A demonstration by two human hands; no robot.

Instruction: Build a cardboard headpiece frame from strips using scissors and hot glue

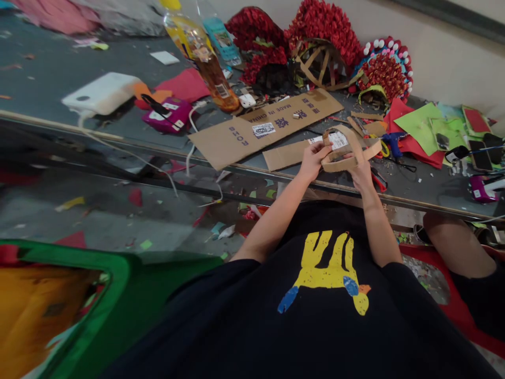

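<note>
Just above the table's front edge, my two hands hold a small frame of bent cardboard strips (pixel 342 165), a band with another strip arched over it. My left hand (pixel 314 159) pinches the band's left side. Under its right side, my right hand (pixel 360 171) grips the strips, its fingers partly hidden behind them. Below the frame lies a cut cardboard piece (pixel 286 156) with a white label. Behind that rests a long flat cardboard sheet (pixel 268 126) with printed letters. Close to my right hand are a red-handled tool (pixel 379 180) and a blue tool (pixel 393 143).
Red ruffled headpieces (pixel 323 31) stand along the wall. A tilted-looking drink bottle (pixel 205 58), a white power bank-like box (pixel 104 93) and a purple packet (pixel 169 115) are at left. Green paper (pixel 424 126) lies right. A green chair (pixel 122 268) and another person's leg (pixel 457 245) flank me.
</note>
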